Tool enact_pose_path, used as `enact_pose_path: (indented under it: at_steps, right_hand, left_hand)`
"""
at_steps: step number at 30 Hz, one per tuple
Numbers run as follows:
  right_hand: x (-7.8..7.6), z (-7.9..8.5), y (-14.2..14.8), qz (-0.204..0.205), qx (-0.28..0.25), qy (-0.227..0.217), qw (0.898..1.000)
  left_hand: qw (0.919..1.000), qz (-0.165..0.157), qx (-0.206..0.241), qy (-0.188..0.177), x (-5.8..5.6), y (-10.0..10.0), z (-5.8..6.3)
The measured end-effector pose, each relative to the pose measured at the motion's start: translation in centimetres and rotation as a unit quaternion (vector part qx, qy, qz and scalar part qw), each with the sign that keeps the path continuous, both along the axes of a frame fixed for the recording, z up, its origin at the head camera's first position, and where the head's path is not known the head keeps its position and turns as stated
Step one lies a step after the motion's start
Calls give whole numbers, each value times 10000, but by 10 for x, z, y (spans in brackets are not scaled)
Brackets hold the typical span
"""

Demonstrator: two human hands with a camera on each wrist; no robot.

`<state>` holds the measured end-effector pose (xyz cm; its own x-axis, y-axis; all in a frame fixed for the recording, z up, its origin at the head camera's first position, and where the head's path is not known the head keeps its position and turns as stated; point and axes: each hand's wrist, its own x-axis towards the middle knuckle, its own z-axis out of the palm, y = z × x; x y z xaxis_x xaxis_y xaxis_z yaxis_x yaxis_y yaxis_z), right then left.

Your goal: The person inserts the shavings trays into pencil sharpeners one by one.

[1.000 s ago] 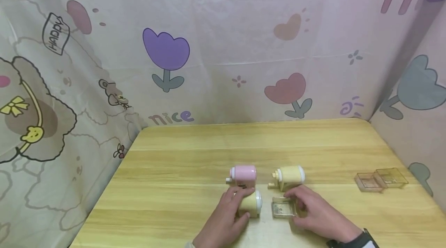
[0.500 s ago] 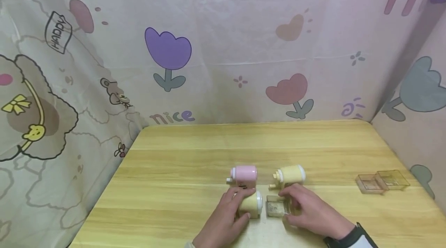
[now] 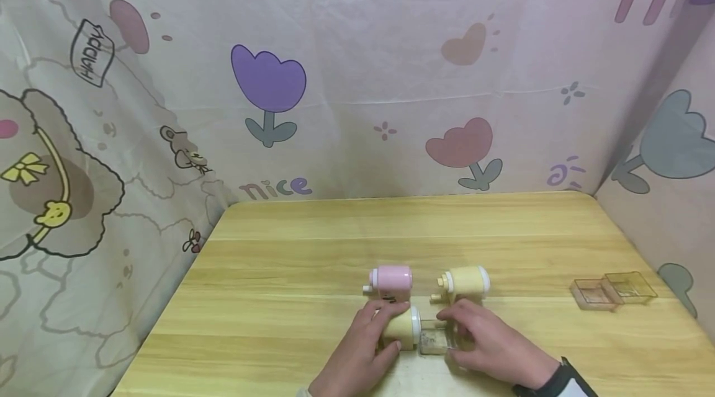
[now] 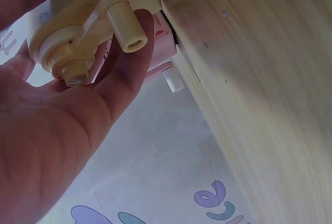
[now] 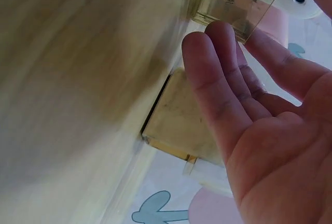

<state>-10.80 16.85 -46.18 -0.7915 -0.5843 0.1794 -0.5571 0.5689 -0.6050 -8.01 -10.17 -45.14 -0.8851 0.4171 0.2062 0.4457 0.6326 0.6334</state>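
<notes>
My left hand (image 3: pixel 362 347) grips a pale yellow pencil sharpener (image 3: pixel 400 329) that stands on the table. In the left wrist view its crank handle (image 4: pixel 126 26) points out beside my fingers. My right hand (image 3: pixel 494 342) pinches a clear, amber-tinted shavings drawer (image 3: pixel 434 342) between thumb and forefinger. This drawer lies right at the white-rimmed end of the held sharpener; whether it has entered the body is hard to tell. Seen from the right wrist, the drawer (image 5: pixel 233 6) is see-through, with dark specks inside. My other right fingers extend loosely below it.
Behind my left hand stands a pink sharpener (image 3: pixel 393 277). A second yellow sharpener (image 3: pixel 469 280) is just beyond my right hand. Toward the table's right edge lie a reddish clear drawer (image 3: pixel 595 296) and a yellow clear drawer (image 3: pixel 632 287), side by side. A printed curtain (image 3: pixel 346 74) surrounds the table.
My right hand has slid the drawer leftward, from a gap beside the sharpener up to its end. The left hand and its sharpener have stayed in place.
</notes>
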Motion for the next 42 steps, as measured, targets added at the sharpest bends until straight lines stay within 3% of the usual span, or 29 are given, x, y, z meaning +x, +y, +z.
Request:
enact_pose_path:
  at_steps: [7,23,30,42]
  right_hand:
    - [0,2,-5,17,80,-104,9999]
    - [-3,2,-9,236,44,367,9990]
    - [-5,5,-12,82,46,242,9997]
    - [-5,5,-19,205,95,76,9997]
  left_hand:
    - [10000,19,16,-83,1,0,0]
    - [10000,-8,20,38,0,1,-1]
    - [10000,11,-12,62,0,1,0]
    - [10000,30,-54,-60,0,0,0]
